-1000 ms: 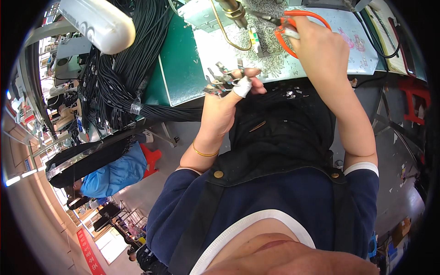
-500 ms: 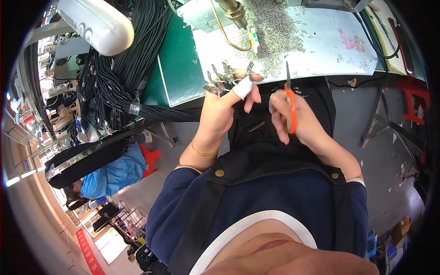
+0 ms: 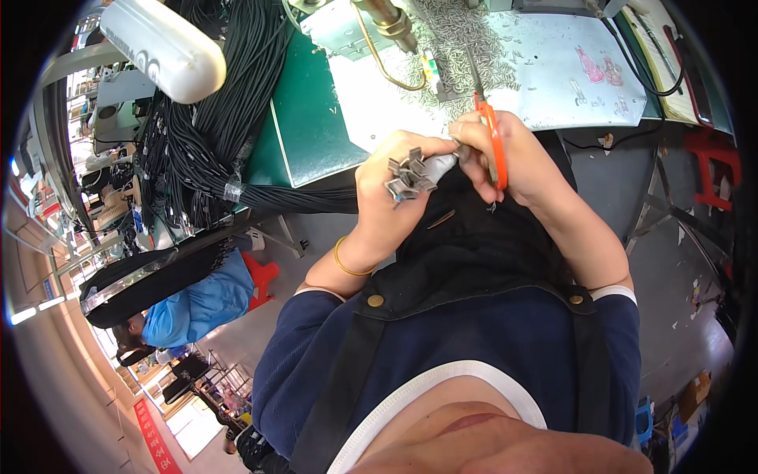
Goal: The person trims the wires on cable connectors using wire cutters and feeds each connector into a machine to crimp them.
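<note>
Left grip (image 3: 395, 193) around several connectors (image 3: 408, 175)

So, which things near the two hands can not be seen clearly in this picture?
- Head view: scissor blades, thin and blurred against the metal scraps.
- Left hand: its cluster of metal connectors is too small to count.
- Right hand: fingertips hidden behind the orange scissors.
- Cable bundle: its ends are cut off by the rim.
</note>
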`<state>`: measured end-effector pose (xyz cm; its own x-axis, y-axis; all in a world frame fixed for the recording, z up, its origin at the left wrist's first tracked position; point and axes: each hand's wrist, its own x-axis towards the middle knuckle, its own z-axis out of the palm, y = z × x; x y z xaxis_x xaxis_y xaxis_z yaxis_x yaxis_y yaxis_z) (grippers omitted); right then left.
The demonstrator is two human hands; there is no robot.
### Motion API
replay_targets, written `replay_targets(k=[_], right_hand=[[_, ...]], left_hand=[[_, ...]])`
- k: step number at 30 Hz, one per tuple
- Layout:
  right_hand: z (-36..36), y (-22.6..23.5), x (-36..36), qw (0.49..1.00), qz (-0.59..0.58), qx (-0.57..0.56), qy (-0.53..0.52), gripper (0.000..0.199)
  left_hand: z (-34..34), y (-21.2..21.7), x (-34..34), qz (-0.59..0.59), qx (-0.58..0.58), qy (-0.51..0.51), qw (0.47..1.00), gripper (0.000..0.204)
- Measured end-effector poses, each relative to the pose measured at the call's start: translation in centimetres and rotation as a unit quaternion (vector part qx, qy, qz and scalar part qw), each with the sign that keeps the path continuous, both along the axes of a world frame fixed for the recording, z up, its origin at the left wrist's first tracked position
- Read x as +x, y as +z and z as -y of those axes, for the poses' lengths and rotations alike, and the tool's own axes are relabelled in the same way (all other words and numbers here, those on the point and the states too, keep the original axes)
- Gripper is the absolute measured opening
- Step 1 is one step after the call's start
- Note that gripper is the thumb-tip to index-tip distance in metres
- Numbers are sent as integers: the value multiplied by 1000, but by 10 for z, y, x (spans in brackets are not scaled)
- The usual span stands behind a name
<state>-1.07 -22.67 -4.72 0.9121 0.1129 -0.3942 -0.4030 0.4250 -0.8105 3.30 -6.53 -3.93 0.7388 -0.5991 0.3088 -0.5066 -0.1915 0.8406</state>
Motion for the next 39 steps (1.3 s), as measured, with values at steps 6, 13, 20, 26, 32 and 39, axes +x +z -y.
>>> replay_targets(k=[6,13,20,26,32,39], right_hand=[[-5,4,3,999,39,22,22,29],[-8,-8,1,672,435,-582,-145,19],[-2,-11,-2,602,452,-646,-125,17],[-14,-6,-7,846,279,-444,-100,8],[-18,-4,-10,916,231,-305,-121,11],[-21,6,-10,946,197,-199,-162,10]], left_hand=[[-4,-1,3,-361,-196,23,911,9],[-5,10,13,-556,-201,14,806,12],[-3,10,9,-559,-160,13,813,14],[6,-12,-5,-121,-97,95,983,22],[5,-8,-3,-149,-103,75,981,18],[6,0,1,-313,-133,93,936,11]])
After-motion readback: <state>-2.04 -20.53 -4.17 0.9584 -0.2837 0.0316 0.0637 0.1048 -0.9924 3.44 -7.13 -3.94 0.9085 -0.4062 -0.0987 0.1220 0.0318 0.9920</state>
